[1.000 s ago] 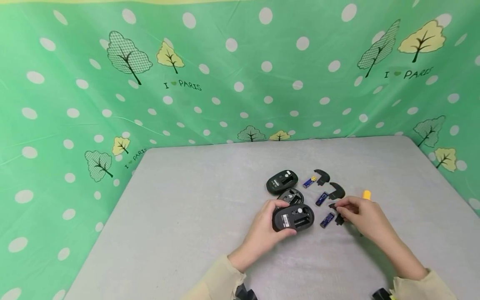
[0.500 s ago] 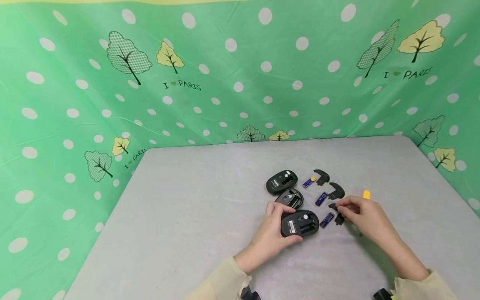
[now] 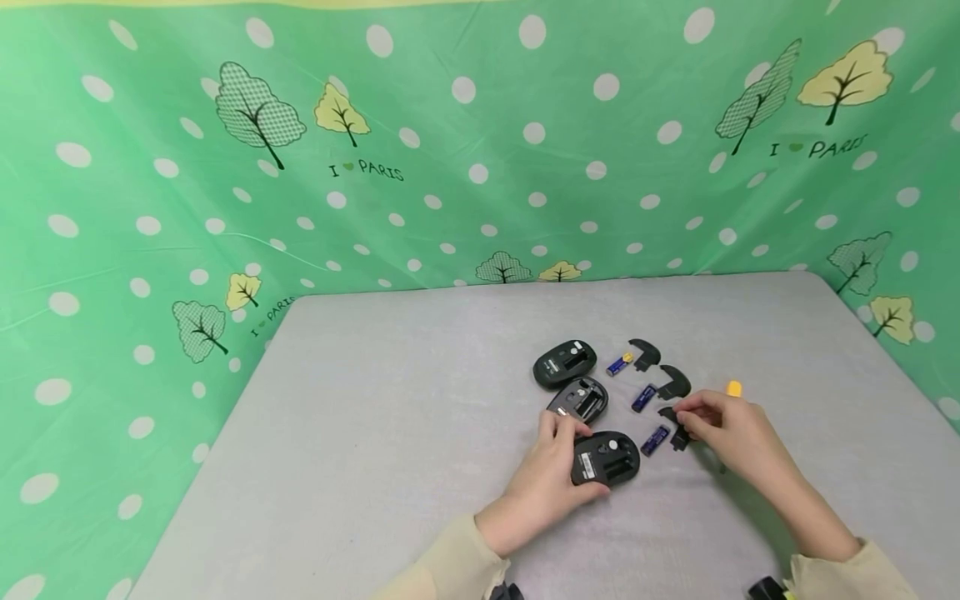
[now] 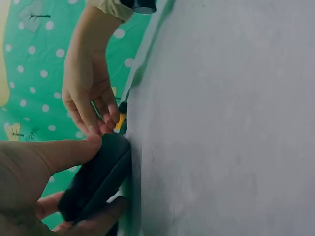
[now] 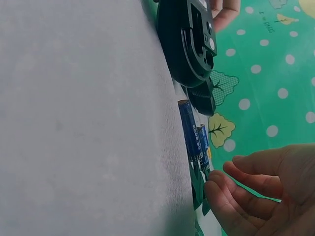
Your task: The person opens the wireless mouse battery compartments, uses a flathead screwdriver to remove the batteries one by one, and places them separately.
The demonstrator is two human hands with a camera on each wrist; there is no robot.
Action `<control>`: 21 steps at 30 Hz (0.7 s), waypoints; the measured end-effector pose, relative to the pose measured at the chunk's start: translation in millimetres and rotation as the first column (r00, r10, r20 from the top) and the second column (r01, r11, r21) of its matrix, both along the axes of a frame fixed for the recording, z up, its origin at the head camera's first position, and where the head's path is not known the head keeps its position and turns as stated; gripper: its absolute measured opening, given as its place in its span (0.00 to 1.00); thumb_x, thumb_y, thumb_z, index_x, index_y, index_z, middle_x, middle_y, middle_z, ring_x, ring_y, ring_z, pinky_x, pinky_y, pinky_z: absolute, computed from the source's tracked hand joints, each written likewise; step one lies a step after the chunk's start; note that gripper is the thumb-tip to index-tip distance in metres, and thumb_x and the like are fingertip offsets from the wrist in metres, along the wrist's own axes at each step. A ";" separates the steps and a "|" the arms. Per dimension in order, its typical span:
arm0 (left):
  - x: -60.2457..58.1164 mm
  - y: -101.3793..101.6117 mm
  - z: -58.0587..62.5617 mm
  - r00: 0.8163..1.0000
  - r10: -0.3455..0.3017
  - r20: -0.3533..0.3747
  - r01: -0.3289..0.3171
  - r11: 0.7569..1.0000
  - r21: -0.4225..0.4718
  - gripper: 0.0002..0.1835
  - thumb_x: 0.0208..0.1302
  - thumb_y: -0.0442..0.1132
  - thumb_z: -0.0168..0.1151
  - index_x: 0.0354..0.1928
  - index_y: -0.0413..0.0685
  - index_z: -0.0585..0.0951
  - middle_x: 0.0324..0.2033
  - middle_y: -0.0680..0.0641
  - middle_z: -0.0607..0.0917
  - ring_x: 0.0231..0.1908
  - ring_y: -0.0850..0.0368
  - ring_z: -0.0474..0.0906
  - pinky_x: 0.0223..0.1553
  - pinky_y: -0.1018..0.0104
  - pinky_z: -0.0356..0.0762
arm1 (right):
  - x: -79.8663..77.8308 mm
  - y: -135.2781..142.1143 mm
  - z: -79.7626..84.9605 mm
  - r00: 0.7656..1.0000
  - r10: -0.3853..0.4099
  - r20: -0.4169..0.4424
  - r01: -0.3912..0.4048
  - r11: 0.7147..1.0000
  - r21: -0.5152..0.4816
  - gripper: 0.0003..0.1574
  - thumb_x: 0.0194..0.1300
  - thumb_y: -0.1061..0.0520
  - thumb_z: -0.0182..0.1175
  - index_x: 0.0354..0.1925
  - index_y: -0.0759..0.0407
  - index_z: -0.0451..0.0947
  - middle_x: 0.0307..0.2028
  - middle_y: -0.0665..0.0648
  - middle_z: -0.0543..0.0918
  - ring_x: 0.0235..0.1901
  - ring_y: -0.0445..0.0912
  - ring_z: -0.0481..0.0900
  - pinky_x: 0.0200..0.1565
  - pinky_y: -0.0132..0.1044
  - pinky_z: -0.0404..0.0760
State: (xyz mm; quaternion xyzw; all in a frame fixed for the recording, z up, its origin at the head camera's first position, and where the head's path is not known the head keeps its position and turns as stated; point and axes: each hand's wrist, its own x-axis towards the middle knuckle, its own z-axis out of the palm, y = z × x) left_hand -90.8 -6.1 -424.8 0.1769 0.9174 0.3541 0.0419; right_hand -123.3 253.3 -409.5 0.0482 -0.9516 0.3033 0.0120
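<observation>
My left hand (image 3: 551, 471) grips the nearest black computer mouse (image 3: 606, 458), thumb on the near side and fingers on the far side. It lies underside up, its battery slot bare. In the head view, the thumb and fingertips of my right hand (image 3: 731, 437) pinch the nearest black battery cover (image 3: 680, 439), partly hiding it. Just left of that cover lies a blue battery (image 3: 655, 440). Behind the gripped mouse lie a second overturned mouse (image 3: 583, 398) and a third mouse (image 3: 564, 364), both with open slots.
Farther back are a middle battery (image 3: 644, 397) beside its cover (image 3: 675, 382), and a far battery (image 3: 619, 364) with a yellow end beside another cover (image 3: 645, 352). A yellow-orange object (image 3: 733, 388) shows behind my right hand. A green patterned cloth (image 3: 450, 150) hangs behind the grey table (image 3: 375, 433).
My left hand has moved the nearest mouse right and toward me, uncovering more of the middle mouse. My right hand has stayed at the nearest cover.
</observation>
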 end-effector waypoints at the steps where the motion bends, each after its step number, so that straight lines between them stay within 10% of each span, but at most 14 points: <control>1: 0.3 -0.2 0.8 1.000 0.005 -0.011 -0.005 1.000 -0.027 0.35 0.47 0.48 0.80 0.55 0.52 0.71 0.50 0.50 0.68 0.45 0.55 0.80 0.51 0.68 0.83 | -0.1 -0.2 0.2 1.000 -0.001 0.002 0.001 1.000 0.000 0.08 0.68 0.56 0.62 0.42 0.58 0.85 0.32 0.53 0.89 0.29 0.32 0.78 0.30 0.29 0.76; 11: 1.4 -5.5 5.5 0.970 -0.020 -0.244 -0.056 0.952 -0.301 0.33 0.46 0.58 0.78 0.52 0.55 0.76 0.45 0.54 0.76 0.37 0.58 0.82 0.36 0.69 0.84 | -0.8 0.4 1.9 1.000 0.005 0.005 -0.005 1.000 -0.002 0.10 0.68 0.56 0.62 0.43 0.59 0.85 0.31 0.52 0.88 0.27 0.33 0.79 0.30 0.29 0.76; 21: -1.6 -11.1 7.2 0.963 -0.041 -0.267 -0.051 0.943 -0.329 0.32 0.46 0.58 0.78 0.51 0.55 0.77 0.45 0.54 0.80 0.40 0.58 0.83 0.39 0.68 0.85 | -1.1 2.2 1.1 1.000 -0.002 0.013 0.002 1.000 -0.003 0.11 0.69 0.53 0.62 0.43 0.58 0.85 0.30 0.51 0.88 0.27 0.33 0.79 0.30 0.30 0.76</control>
